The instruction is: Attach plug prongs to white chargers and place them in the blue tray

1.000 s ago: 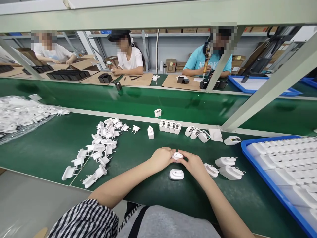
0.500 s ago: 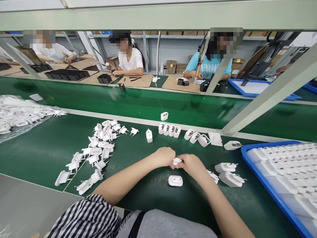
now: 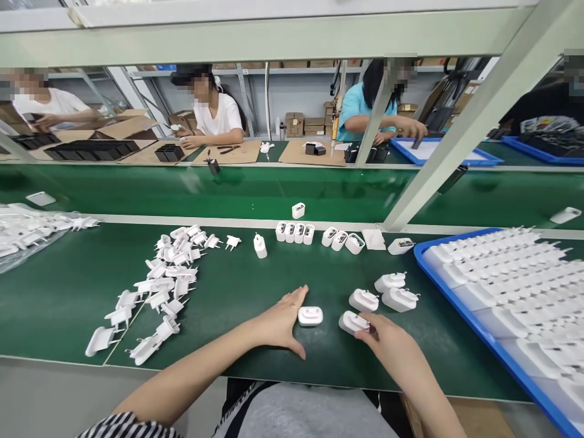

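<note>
Left hand (image 3: 280,319) lies open, flat beside a shell (image 3: 310,316); right hand (image 3: 387,340) pinches an adapter (image 3: 351,322) just right of it. Three units (image 3: 400,298) beyond the right hand look finished; a plug pile (image 3: 168,274) left of the hands looks unused.

Left hand (image 3: 280,319) is lying flat and spread on the green mat (image 3: 255,286), fingertips just touching a white adapter (image 3: 310,316). Right hand (image 3: 387,344) is pinching the near end of a second adapter (image 3: 352,322). Three finished adapters (image 3: 364,300) are sitting just beyond, with the blue tray (image 3: 422,263) lying to the right and loose plug inserts (image 3: 168,280) lying to the left.
</note>
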Motion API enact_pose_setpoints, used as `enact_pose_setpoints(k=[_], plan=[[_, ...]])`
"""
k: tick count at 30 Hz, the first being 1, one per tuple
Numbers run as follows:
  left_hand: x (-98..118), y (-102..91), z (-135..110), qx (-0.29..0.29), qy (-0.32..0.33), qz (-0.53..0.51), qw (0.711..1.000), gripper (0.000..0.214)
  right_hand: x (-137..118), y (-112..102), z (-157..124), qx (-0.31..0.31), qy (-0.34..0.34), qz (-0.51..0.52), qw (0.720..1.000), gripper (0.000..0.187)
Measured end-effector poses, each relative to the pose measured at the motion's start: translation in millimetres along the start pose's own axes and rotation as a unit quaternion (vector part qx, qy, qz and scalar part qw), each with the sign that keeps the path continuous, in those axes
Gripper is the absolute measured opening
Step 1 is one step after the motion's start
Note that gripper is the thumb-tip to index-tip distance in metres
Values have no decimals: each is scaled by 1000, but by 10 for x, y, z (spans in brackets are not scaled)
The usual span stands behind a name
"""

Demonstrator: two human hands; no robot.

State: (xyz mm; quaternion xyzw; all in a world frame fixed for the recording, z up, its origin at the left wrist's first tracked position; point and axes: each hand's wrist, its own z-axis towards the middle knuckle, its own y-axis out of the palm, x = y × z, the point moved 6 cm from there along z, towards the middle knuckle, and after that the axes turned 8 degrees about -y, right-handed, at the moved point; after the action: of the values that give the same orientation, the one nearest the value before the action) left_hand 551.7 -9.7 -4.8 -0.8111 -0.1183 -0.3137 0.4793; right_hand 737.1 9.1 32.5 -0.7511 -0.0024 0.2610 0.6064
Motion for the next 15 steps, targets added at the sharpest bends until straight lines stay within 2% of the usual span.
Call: enact_pose_setpoints(k=[4,7,10,12,15], plan=[[324,134,316,-27,81,6,996,117,268,-9,-53,71,45,64,994,27],[523,147,548,-40,124,3,991,119,409,24,-39,115,81,127,982,48],[685,191,684,-46,158,-7,986,120,415,109,3,97,43,192,976,66],[756,247,718,-42,167,-17,985,118,388,167,3,70,10,214,974,65],[808,369,725,-23,141,-44,989,115,407,202,-59,59,-6,221,973,61]])
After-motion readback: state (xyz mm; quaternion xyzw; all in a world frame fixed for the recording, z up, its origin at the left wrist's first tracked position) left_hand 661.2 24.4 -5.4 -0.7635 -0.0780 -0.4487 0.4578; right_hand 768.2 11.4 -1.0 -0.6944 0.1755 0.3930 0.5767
